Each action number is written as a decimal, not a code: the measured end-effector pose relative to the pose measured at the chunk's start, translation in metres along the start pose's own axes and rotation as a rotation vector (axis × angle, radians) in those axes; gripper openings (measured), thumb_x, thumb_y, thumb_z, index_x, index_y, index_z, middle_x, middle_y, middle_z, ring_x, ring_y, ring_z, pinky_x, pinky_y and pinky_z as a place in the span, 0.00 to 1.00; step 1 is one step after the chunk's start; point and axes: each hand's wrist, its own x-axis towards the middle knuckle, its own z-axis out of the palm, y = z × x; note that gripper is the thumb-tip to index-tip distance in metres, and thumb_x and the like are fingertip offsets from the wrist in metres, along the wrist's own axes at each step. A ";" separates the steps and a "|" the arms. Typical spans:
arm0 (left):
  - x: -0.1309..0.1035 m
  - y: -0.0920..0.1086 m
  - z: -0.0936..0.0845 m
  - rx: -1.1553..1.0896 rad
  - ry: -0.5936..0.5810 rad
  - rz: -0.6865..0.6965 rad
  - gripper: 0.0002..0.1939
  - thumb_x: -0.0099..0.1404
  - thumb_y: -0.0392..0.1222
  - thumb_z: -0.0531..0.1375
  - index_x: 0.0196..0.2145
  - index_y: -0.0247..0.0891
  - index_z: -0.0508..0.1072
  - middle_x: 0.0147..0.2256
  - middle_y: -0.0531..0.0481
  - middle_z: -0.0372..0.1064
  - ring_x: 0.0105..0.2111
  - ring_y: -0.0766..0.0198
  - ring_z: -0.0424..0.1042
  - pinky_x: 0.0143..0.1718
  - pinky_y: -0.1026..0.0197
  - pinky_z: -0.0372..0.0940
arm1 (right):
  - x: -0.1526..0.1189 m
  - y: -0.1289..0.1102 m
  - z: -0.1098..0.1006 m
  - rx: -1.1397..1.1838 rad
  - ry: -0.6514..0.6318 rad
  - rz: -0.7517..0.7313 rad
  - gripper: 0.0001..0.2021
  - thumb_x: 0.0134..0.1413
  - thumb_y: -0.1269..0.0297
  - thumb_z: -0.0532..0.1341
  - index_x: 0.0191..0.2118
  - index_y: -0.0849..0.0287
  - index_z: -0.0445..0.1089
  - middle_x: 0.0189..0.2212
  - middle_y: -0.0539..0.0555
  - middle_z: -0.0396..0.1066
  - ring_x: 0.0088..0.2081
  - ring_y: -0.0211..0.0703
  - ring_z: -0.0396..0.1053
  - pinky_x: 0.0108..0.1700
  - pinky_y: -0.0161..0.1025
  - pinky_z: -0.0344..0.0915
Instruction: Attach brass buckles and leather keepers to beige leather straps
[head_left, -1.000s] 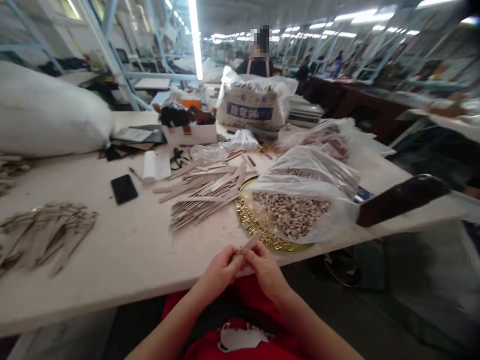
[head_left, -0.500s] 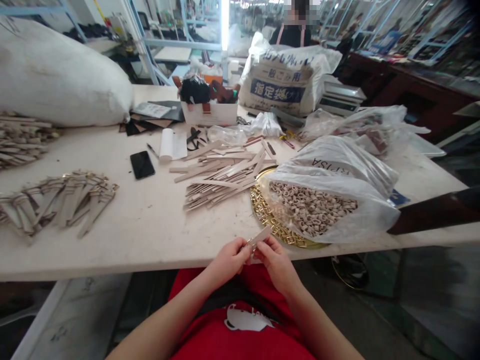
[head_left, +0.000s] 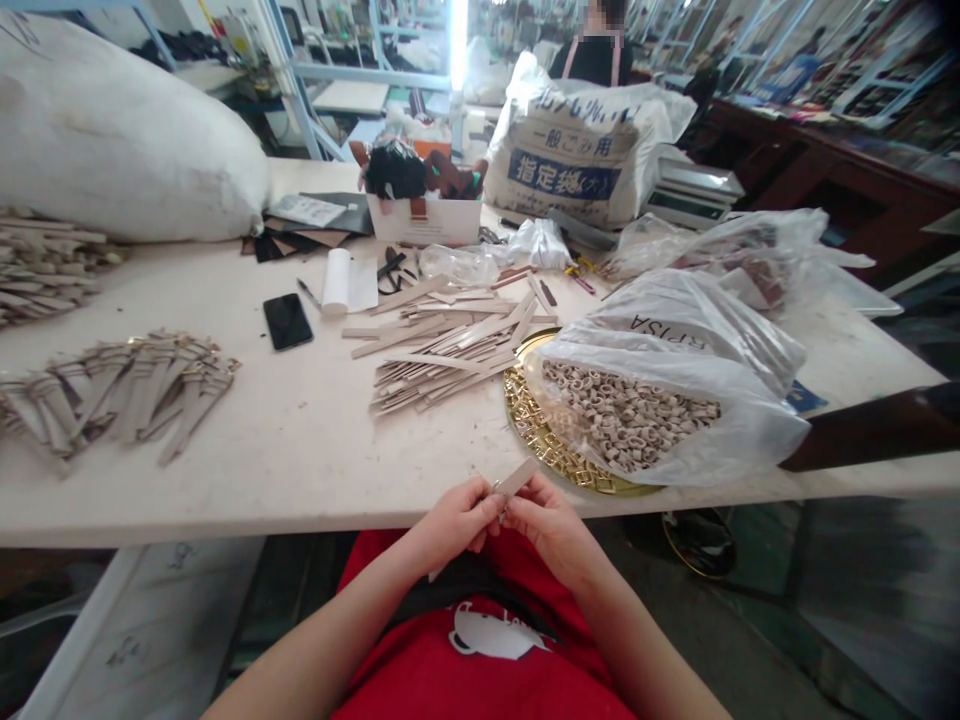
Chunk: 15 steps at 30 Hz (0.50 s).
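Observation:
My left hand (head_left: 463, 515) and my right hand (head_left: 545, 520) meet just over the table's front edge, both closed on one beige strap (head_left: 517, 477). The strap's flat end sticks up to the right between them. A small gold buckle (head_left: 496, 487) shows at my left fingertips; the fingers cover most of it. Close beyond my right hand is a round gold tray (head_left: 516, 357) of gold buckles (head_left: 544, 440). An open plastic bag (head_left: 750, 440) of small beige loops (head_left: 630, 415) rests partly over that tray. Loose beige strips (head_left: 442, 355) lie in a pile beyond my hands.
Finished-looking straps with buckles (head_left: 142, 390) are heaped at the left, near a black phone (head_left: 286, 321). A big white sack (head_left: 127, 130), a white box (head_left: 424, 220) and a printed bag (head_left: 577, 150) stand along the back. Another person (head_left: 596, 55) is in the background.
My fingers have shifted slightly on the strap, my right thumb now closer to my left fingertips. The camera view has moved a little; the things on the table stay put.

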 end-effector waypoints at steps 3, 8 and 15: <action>-0.002 -0.003 -0.002 -0.038 -0.012 -0.003 0.16 0.59 0.54 0.52 0.27 0.36 0.59 0.20 0.58 0.59 0.14 0.77 0.52 0.14 0.70 0.46 | 0.000 0.001 -0.001 0.054 -0.014 0.034 0.06 0.43 0.70 0.63 0.32 0.58 0.68 0.26 0.48 0.69 0.25 0.34 0.64 0.32 0.35 0.62; -0.005 -0.010 -0.002 -0.073 -0.011 -0.021 0.19 0.58 0.56 0.52 0.27 0.35 0.59 0.18 0.59 0.57 0.13 0.77 0.50 0.13 0.70 0.44 | 0.000 0.007 -0.006 0.089 0.035 0.047 0.06 0.43 0.71 0.63 0.32 0.59 0.68 0.26 0.48 0.68 0.26 0.32 0.63 0.32 0.33 0.62; -0.004 -0.008 0.005 -0.106 0.065 -0.002 0.15 0.58 0.53 0.52 0.27 0.36 0.60 0.20 0.57 0.60 0.15 0.74 0.58 0.17 0.70 0.53 | -0.001 0.010 -0.004 0.086 0.024 0.064 0.05 0.44 0.71 0.62 0.31 0.59 0.67 0.23 0.47 0.66 0.24 0.31 0.61 0.30 0.32 0.61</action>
